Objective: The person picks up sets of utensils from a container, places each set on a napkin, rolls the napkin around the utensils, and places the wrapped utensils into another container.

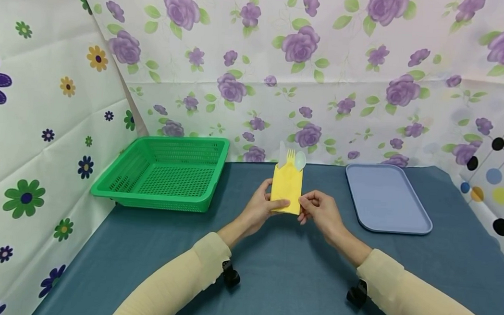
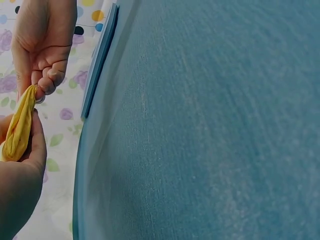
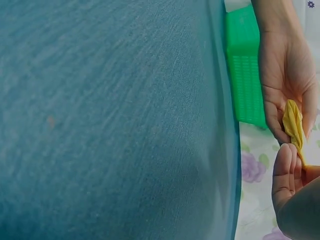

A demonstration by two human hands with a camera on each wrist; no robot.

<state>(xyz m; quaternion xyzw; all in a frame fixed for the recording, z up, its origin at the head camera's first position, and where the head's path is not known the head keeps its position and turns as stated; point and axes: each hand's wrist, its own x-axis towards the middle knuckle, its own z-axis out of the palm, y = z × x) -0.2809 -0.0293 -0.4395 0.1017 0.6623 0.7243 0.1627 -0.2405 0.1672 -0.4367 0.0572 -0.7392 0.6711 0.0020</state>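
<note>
A folded yellow napkin pouch (image 1: 287,186) stands upright in front of me, raised over the table. From its top poke a whitish clear knife (image 1: 282,154), a pale yellow fork (image 1: 291,157) and a pale greenish spoon (image 1: 300,160). My left hand (image 1: 256,210) grips the pouch from the left, thumb across its lower front. My right hand (image 1: 321,211) pinches its lower right edge. In the left wrist view the pouch's bottom (image 2: 20,127) shows creased between both hands. The right wrist view shows that bulging yellow bottom (image 3: 294,125) from the other side.
A green plastic basket (image 1: 158,203) stands at the back left of the blue-covered table (image 1: 296,285). On the right lies a flat blue-grey tray (image 1: 388,199). Flowered sheets (image 1: 258,56) hang behind and at the left side.
</note>
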